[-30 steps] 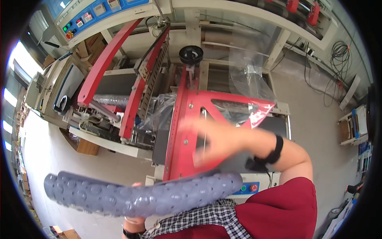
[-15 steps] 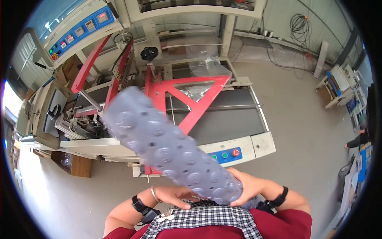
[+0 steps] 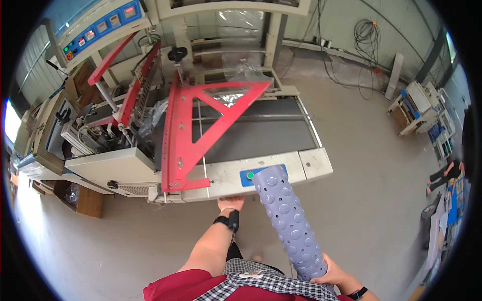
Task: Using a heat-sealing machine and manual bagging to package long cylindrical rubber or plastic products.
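Observation:
My right hand (image 3: 330,273) is closed round the lower end of a rolled bath mat (image 3: 291,220), grey-violet, with round bumps and small holes. The roll leans up and away from me, its far end overlapping the blue button panel (image 3: 248,178) on the machine's front edge. My left arm stretches forward, and my left hand (image 3: 231,202) is at the front edge of the packing machine (image 3: 226,189); its fingers are mostly hidden there. Above that hand lies the red triangular frame (image 3: 213,145), over the machine's dark belt (image 3: 271,130).
A control panel (image 3: 103,27) with displays rises at the far left. Below the machine sits an open cardboard box (image 3: 90,200). Clear plastic film (image 3: 241,70) lies behind the red frame. A white cart (image 3: 414,108) stands at right, and another person (image 3: 446,175) is at the right rim.
The rolled mat has swung right and lower, held in my right hand. My left hand has moved from near my apron forward to the machine's front edge. The view has shifted.

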